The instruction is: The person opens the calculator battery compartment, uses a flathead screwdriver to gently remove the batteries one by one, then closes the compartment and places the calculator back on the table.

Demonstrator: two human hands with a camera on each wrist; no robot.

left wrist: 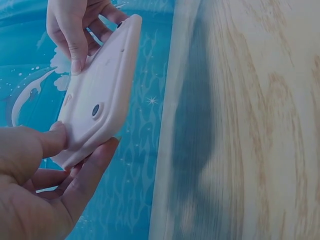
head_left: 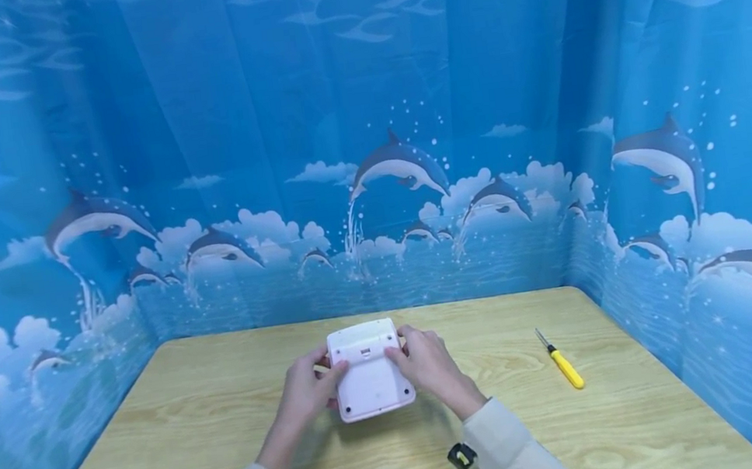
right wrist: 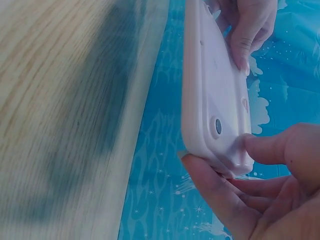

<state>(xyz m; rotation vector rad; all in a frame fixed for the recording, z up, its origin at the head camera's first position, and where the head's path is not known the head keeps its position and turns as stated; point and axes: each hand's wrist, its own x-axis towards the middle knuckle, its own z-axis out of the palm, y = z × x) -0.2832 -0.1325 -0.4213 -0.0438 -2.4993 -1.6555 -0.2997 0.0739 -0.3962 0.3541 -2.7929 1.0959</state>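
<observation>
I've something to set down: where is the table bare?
The table is bare between the left hand and the left curtain, and between the right hand and the yellow screwdriver. Its middle is crowded, where both hands hold the white device above it.

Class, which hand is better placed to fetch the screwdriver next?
Probably the right hand: the yellow screwdriver lies nearer it, while the left hand grips the opposite side of the white device.
</observation>
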